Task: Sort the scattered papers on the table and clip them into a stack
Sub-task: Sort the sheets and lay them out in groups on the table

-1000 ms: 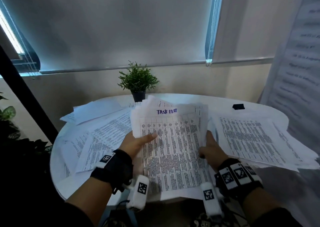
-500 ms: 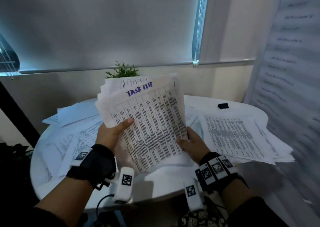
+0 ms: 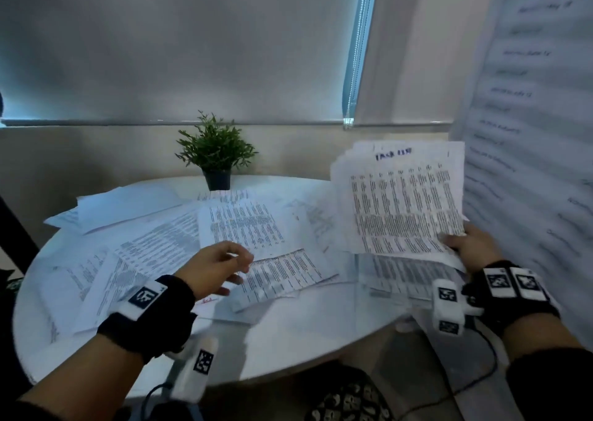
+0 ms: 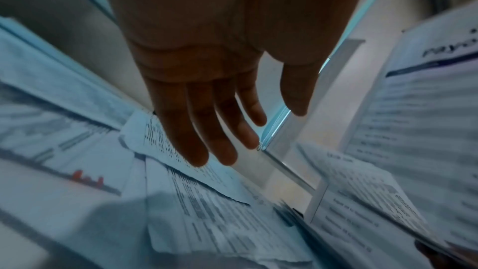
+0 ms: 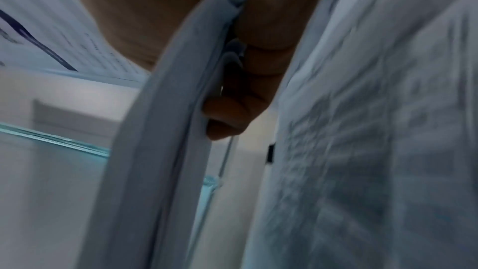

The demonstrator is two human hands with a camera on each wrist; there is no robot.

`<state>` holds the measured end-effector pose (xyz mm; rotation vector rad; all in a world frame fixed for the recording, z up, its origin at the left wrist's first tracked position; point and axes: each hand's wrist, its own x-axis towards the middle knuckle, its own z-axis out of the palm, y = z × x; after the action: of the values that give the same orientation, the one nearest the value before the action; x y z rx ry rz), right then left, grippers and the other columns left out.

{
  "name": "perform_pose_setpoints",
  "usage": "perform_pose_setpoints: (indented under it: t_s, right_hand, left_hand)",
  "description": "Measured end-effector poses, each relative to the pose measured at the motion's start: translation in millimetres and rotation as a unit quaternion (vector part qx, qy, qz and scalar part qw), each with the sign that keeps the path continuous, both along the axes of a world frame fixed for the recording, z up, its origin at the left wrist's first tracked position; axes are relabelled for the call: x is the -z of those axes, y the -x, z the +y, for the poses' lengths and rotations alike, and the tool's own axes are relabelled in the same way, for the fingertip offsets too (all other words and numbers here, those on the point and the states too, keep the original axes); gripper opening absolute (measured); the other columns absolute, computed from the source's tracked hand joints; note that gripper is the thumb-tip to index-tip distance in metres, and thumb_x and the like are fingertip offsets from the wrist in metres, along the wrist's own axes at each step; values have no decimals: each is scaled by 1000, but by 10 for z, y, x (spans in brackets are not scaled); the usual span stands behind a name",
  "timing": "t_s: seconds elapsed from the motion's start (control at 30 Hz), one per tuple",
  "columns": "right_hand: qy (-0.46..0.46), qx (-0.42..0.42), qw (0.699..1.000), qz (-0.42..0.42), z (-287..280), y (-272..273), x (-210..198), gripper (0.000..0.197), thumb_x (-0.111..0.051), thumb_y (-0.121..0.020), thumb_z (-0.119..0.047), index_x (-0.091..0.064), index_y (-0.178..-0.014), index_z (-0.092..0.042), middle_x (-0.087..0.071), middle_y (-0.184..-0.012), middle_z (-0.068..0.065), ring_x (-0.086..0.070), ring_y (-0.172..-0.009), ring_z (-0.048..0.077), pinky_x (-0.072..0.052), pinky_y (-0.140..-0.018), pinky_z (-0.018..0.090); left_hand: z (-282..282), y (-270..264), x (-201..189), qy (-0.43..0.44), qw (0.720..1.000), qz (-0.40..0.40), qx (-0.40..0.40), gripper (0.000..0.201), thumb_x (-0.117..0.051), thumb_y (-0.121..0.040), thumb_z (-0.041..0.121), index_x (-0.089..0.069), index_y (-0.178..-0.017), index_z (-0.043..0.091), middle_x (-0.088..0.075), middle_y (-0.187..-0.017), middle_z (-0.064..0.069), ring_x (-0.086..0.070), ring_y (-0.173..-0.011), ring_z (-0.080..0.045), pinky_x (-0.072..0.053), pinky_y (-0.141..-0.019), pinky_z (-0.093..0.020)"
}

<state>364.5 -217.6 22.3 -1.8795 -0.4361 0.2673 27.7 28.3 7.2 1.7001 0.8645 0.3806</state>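
While the right hand (image 3: 474,250) grips a raised stack of papers (image 3: 402,201) near the surface's (image 3: 308,331) right edge, the left hand (image 3: 214,266), fingers relaxed and empty, hovers over scattered sheets (image 3: 256,228).

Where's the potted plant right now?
In the head view, the potted plant stands at the table's far edge, left of centre, against the wall, behind the scattered papers.

The right hand (image 3: 475,247) is holding a sheaf of papers (image 3: 401,199) upright at right; the left hand (image 3: 213,268) is hovering over scattered sheets (image 3: 250,225) on the table (image 3: 305,334).
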Motion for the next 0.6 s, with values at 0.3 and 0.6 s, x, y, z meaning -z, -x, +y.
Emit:
perform_pose_setpoints:
  t_s: [0.3, 0.6]
  right_hand:
    - [271, 22, 960, -67, -228, -500, 514, 26, -60, -82, 1, -63, -108, -1, -63, -102, 16, -59, -95, 32, -41, -80, 32]
    - [365, 90, 922, -92, -184, -320, 487, 52, -67, -74, -14, -50, -121, -3, -59, -114, 24, -57, -96, 36, -46, -82, 38]
  left_hand:
    - [43, -233, 168, -302, 901, 288, 117, 36, -63, -87, 42, -54, -120, 28, -54, -117, 5, -54, -106, -13, -43, -94, -27]
    - [442, -475, 127, -374, 834, 393, 104, 39, -57, -93, 33, -47, -130, 24, -51, -135, -1, -53, -119, -21, -46, -96, -35]
